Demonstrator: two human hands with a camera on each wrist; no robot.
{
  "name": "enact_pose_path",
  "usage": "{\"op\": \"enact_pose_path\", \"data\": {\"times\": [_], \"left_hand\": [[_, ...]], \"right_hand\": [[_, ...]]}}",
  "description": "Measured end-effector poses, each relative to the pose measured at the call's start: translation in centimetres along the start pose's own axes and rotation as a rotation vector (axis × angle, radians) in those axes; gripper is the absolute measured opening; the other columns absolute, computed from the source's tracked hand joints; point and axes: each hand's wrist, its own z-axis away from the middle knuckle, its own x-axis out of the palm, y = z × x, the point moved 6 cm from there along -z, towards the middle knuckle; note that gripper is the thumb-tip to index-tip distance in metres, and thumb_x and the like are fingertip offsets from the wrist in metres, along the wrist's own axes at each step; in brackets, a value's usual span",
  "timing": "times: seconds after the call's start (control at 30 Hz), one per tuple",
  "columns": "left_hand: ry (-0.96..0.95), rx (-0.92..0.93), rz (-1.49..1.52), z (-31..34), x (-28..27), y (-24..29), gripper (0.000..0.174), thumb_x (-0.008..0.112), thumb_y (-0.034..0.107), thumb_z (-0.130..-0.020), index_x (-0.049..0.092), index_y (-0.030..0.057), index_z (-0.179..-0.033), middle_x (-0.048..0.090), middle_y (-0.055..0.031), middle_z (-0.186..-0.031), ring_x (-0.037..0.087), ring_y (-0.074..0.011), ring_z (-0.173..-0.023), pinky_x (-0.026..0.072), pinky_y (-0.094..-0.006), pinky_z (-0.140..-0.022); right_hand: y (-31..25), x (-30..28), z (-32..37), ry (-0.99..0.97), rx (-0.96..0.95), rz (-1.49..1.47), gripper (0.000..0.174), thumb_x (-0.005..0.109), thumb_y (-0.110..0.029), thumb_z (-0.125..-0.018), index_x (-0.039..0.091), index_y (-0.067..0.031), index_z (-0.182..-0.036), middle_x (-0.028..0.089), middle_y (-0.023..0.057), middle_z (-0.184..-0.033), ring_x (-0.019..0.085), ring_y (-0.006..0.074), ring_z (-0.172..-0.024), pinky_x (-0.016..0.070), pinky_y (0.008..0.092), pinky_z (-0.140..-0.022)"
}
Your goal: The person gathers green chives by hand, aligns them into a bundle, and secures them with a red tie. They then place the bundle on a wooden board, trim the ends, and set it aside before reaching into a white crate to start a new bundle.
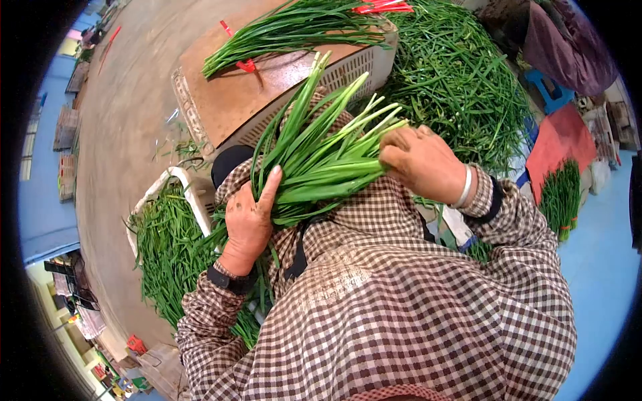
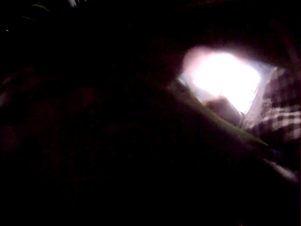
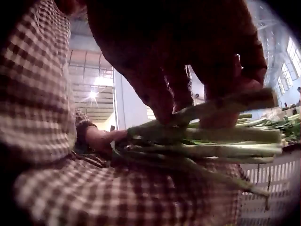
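Observation:
A bunch of long green leafy stalks [image 1: 321, 167] lies across the lap, pale ends fanned toward the upper right. The left hand [image 1: 247, 217] grips its leafy lower part, thumb laid along the top. At the pale ends, the right hand [image 1: 424, 164] has its fingers curled onto some stalks. In the right wrist view the right hand [image 3: 188, 61] pinches one stalk above the other stalks [image 3: 225, 149], and the left hand [image 3: 101, 139] holds the bunch farther back. The left wrist view is mostly dark, with the left hand's fingers not distinguishable.
An upturned crate with a brown board [image 1: 200, 100] stands ahead, bearing a bundle and red ties [image 1: 384, 6]. A large green heap [image 1: 461, 87] lies to its right. At the left is a white-rimmed basket [image 1: 194, 194] of greens. Tied bundles [image 1: 560, 197] stand far right.

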Motion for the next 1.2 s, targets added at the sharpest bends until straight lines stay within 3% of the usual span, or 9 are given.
{"op": "enact_pose_path", "data": {"times": [0.17, 0.3, 0.4, 0.47, 0.57, 0.63, 0.93, 1.0, 1.2], "left_hand": [[0.034, 0.036, -0.043, -0.1, -0.3, 0.2, 0.074, 0.054, -0.005, -0.071, 0.037, 0.0225, -0.138, 0.051, -0.0111, -0.081, 0.052, -0.0267, -0.069, 0.0423, -0.0345, -0.06], [0.054, 0.044, -0.023, -0.5, -0.8, 0.6, 0.075, 0.055, -0.005, -0.071, 0.037, 0.0259, -0.138, 0.048, -0.0105, -0.078, 0.05, -0.026, -0.066, 0.0413, -0.0345, -0.059], [0.029, 0.039, -0.021, -0.1, -0.8, 0.6, 0.074, 0.055, -0.004, -0.071, 0.04, 0.0285, -0.136, 0.05, -0.0123, -0.081, 0.051, -0.0274, -0.068, 0.0421, -0.0353, -0.06], [-0.027, 0.017, -0.037, 0.0, -0.4, 0.5, 0.073, 0.055, -0.004, -0.07, 0.044, 0.0292, -0.133, 0.053, -0.0149, -0.085, 0.053, -0.0291, -0.072, 0.0435, -0.0363, -0.063], [-0.06, 0.009, -0.02, -0.1, -0.4, 0.4, 0.073, 0.056, -0.003, -0.069, 0.044, 0.0285, -0.133, 0.053, -0.0145, -0.085, 0.053, -0.0287, -0.071, 0.0433, -0.0363, -0.062], [0.023, 0.048, -0.028, -0.3, -0.7, 0.6, 0.076, 0.056, -0.002, -0.073, 0.037, 0.0319, -0.138, 0.045, -0.0076, -0.074, 0.047, -0.0247, -0.062, 0.0401, -0.0342, -0.056], [0.051, 0.058, -0.047, -0.2, -0.4, 0.5, 0.073, 0.056, 0.001, -0.074, 0.038, 0.0315, -0.137, 0.047, -0.0074, -0.075, 0.048, -0.0233, -0.062, 0.0415, -0.0333, -0.058], [0.058, 0.068, -0.062, -0.3, -0.6, 0.7, 0.072, 0.056, 0.001, -0.074, 0.038, 0.0312, -0.137, 0.047, -0.0071, -0.075, 0.048, -0.023, -0.062, 0.0414, -0.0331, -0.058], [0.018, 0.062, -0.054, -0.3, -0.8, 0.6, 0.072, 0.056, 0.001, -0.074, 0.038, 0.0303, -0.137, 0.046, -0.0061, -0.075, 0.047, -0.0221, -0.062, 0.0411, -0.0325, -0.058]], "right_hand": [[0.3, -0.4, -0.7, -0.116, -0.116, -0.308, 0.013, 0.058, -0.018, -0.081, 0.058, -0.005, -0.082, 0.055, 0.0124, -0.072, 0.056, 0.0326, -0.068, 0.0467, 0.0415, -0.061], [0.3, -0.7, -2.4, -0.153, -0.134, -0.346, 0.012, 0.057, -0.017, -0.081, 0.059, -0.0058, -0.078, 0.054, 0.0118, -0.061, 0.057, 0.0309, -0.059, 0.0476, 0.0398, -0.057], [3.4, 0.9, -4.3, -0.12, 0.109, -0.121, 0.008, 0.057, -0.014, -0.08, 0.059, -0.007, -0.077, 0.055, 0.0104, -0.061, 0.058, 0.0269, -0.057, 0.0481, 0.038, -0.054], [4.3, -0.4, -6.0, -0.013, 0.131, 0.152, 0.01, 0.06, -0.008, -0.075, 0.062, -0.0089, -0.085, 0.058, 0.0077, -0.076, 0.058, 0.0247, -0.067, 0.0478, 0.0328, -0.056], [5.6, 0.2, -7.3, 0.06, -0.076, 0.164, 0.01, 0.061, -0.013, -0.075, 0.064, -0.0078, -0.083, 0.058, 0.0124, -0.083, 0.06, 0.026, -0.082, 0.0488, 0.0408, -0.067], [6.1, 2.3, -7.6, -0.234, -0.041, 0.264, 0.016, 0.064, -0.013, -0.071, 0.065, -0.0097, -0.086, 0.057, 0.0124, -0.085, 0.058, 0.0299, -0.088, 0.0462, 0.045, -0.073], [6.8, 1.6, -7.7, -0.267, -0.091, -0.017, 0.016, 0.056, -0.001, -0.072, 0.063, -0.0077, -0.084, 0.057, 0.0108, -0.083, 0.057, 0.0308, -0.078, 0.0462, 0.039, -0.067], [7.1, 3.2, -8.8, -0.495, -0.081, -0.132, 0.013, 0.057, 0.0, -0.072, 0.063, -0.0063, -0.082, 0.06, 0.0121, -0.08, 0.058, 0.0311, -0.076, 0.0472, 0.0398, -0.067], [5.2, 1.8, -9.7, -0.413, -0.251, -0.276, 0.008, 0.057, 0.001, -0.072, 0.062, -0.003, -0.077, 0.059, 0.012, -0.076, 0.058, 0.0295, -0.074, 0.0478, 0.038, -0.066]]}}
